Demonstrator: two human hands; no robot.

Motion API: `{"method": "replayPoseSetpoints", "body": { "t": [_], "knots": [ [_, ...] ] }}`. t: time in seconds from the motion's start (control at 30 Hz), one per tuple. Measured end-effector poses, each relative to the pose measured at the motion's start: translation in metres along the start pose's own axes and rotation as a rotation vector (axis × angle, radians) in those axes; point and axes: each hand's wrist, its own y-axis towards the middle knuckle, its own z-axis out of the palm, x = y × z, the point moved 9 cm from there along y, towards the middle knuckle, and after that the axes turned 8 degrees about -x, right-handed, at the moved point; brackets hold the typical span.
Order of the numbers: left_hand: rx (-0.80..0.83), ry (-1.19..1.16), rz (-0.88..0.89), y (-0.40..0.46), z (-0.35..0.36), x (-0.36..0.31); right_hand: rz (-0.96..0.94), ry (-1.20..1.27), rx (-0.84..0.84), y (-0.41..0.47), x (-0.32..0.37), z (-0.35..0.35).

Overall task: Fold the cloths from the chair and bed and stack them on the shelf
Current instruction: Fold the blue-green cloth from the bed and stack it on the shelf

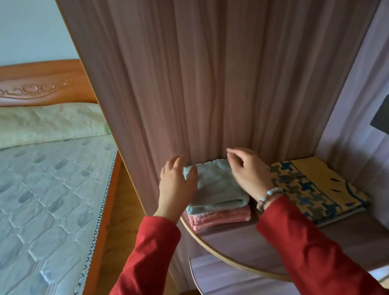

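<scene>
Left hand (177, 187): fingers relaxed, resting on left edge of light blue cloth (214, 188). Right hand (248, 170): fingers loosely curled, hovering at right edge, holding nothing. Light blue cloth: fluffy, folded square, atop folded pink cloth (219, 218); stack at back left corner of shelf (235, 260). Yellow-and-blue patterned cloth (316, 188) folded flat just beside, toward right.

I wear long red sleeves of a plain, smooth fabric on both arms, the left sleeve (138, 267) and the right sleeve (317, 252) both ending at the wrist. A beaded bracelet (268, 198) of pale turquoise, white and brownish round beads circles my right wrist.
</scene>
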Motion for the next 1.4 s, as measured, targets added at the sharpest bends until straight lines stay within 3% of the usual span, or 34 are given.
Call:
{"method": "replayPoseSetpoints", "body": {
  "t": [0.17,0.23,0.43,0.57,0.7,0.77,0.93,1.17,1.4],
  "knots": [
    [0.258,0.218,0.203,-0.029,0.071,0.007,-0.079,-0.186,0.368,-0.034,-0.02,0.066],
    [0.304,0.285,0.232,-0.042,0.094,0.027,-0.097,-0.242,0.409,-0.046,-0.034,0.076],
    [0.188,0.101,0.181,-0.048,0.087,0.026,-0.081,-0.171,0.418,-0.05,-0.039,0.077],
    [0.073,-0.162,-0.071,-0.04,0.057,0.029,0.047,0.001,0.333,-0.037,-0.04,0.06],
    [0.11,-0.523,-0.528,-0.048,0.055,0.062,0.459,0.246,0.273,-0.037,-0.068,0.043],
    [0.167,-0.608,-0.658,-0.055,0.064,0.067,0.638,0.331,0.297,-0.047,-0.081,0.045],
    [0.17,-0.766,-0.67,-0.061,0.075,0.047,0.794,0.403,0.346,-0.057,-0.094,0.053],
    [0.17,-0.786,-0.638,-0.062,0.071,0.04,0.936,0.533,0.4,-0.063,-0.102,0.058],
    [0.288,-0.581,-0.726,-0.06,0.062,0.066,0.958,0.426,0.438,-0.059,-0.098,0.05]
  ]
}}
